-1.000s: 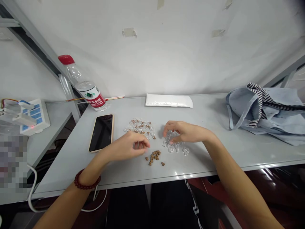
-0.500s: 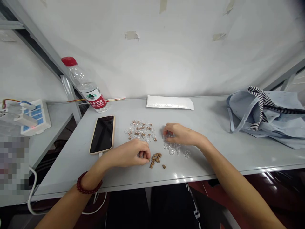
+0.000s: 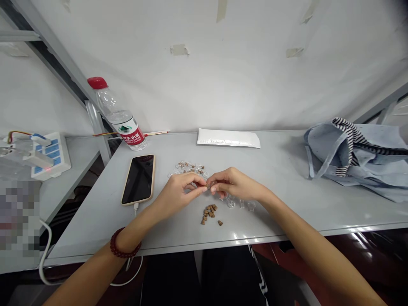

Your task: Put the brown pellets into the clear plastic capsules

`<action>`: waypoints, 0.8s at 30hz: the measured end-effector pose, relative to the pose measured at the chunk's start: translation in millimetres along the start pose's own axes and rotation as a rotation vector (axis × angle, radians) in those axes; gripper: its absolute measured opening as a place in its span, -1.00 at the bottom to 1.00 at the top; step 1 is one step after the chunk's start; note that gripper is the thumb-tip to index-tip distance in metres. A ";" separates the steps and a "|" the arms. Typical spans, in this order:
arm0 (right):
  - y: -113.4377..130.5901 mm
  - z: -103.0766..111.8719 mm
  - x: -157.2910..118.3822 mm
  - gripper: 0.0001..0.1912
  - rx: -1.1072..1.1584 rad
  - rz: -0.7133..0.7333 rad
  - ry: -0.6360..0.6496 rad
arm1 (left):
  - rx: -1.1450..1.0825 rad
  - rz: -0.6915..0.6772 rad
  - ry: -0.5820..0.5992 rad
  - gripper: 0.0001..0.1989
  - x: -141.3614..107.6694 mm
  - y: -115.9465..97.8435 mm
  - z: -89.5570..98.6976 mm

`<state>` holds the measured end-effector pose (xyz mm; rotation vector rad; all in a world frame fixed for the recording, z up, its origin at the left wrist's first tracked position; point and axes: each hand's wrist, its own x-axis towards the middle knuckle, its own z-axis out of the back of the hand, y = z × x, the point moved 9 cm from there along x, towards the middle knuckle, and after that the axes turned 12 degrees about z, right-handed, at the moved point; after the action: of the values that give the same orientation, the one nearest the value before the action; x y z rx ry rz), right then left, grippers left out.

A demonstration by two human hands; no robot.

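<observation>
My left hand (image 3: 183,190) and my right hand (image 3: 232,183) meet fingertip to fingertip above the table, both in a pinch. Between them is a small clear plastic piece (image 3: 209,185), held by the right fingers, with a bit of brown at the left fingertips; fingers cover most of both. Below the hands lies a small pile of brown cone-shaped pieces (image 3: 210,211), one apart on its right. Loose clear plastic pieces (image 3: 231,204) lie under and beside my right hand, partly hidden. Behind my left hand, clear pieces with brown bits in them (image 3: 191,167) form a cluster.
A phone (image 3: 138,179) on a charging cable lies left, with a water bottle (image 3: 129,127) behind it. A white packet (image 3: 228,138) rests near the wall. To the right is a light-blue cloth bag (image 3: 360,157). A power strip (image 3: 52,155) sits far left.
My left hand has moved up from beside the brown pile, and my right hand has come left from the loose clear pieces. Their fingertips now meet around a small clear piece.
</observation>
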<state>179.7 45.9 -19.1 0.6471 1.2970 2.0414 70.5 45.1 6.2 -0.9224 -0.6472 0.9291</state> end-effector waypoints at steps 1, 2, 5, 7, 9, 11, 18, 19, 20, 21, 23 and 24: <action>1.4 -2.6 0.6 -0.83 -0.012 0.010 0.011 | 0.009 -0.013 0.000 -0.94 -0.6 -2.0 -0.5; 3.3 -4.1 1.3 -0.82 -0.029 0.026 0.017 | 0.026 -0.028 0.001 -0.94 -1.2 -4.3 -1.0; 10.3 -4.9 2.8 -0.80 -0.100 0.095 0.015 | 0.088 -0.068 0.002 -0.93 -2.4 -10.3 -2.3; 12.4 -6.4 3.1 -0.79 -0.121 0.127 0.034 | 0.114 -0.074 0.007 -0.92 -2.3 -11.4 -3.4; 11.9 -9.1 3.0 -0.78 -0.125 0.137 0.070 | 0.132 -0.076 0.008 -0.92 -1.9 -10.8 -4.4; 12.4 -11.6 2.8 -0.76 -0.150 0.159 0.102 | 0.161 -0.102 0.001 -0.88 -2.3 -11.0 -5.4; 16.8 -25.7 -1.8 -0.74 0.077 0.181 0.186 | 0.220 -0.264 0.061 -0.70 -10.9 -16.4 -13.9; 16.3 -25.8 -2.3 -0.74 0.113 0.167 0.179 | 0.225 -0.278 0.052 -0.68 -11.6 -16.9 -13.0; 15.7 -25.6 -2.6 -0.74 0.132 0.152 0.172 | 0.239 -0.289 0.042 -0.66 -11.8 -16.9 -12.3; 14.9 -24.8 -2.5 -0.75 0.137 0.140 0.166 | 0.261 -0.301 0.031 -0.64 -11.7 -16.7 -11.7; 12.4 -19.6 -0.8 -0.78 0.099 0.120 0.136 | 0.332 -0.331 -0.014 -0.63 -10.8 -16.0 -9.6; 10.5 -14.4 0.8 -0.79 0.061 0.110 0.100 | 0.374 -0.350 -0.047 -0.63 -10.5 -16.0 -8.2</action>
<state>166.7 34.4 -15.2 0.6644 1.4143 2.1537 78.2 28.1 15.5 -0.4370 -0.6235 0.7243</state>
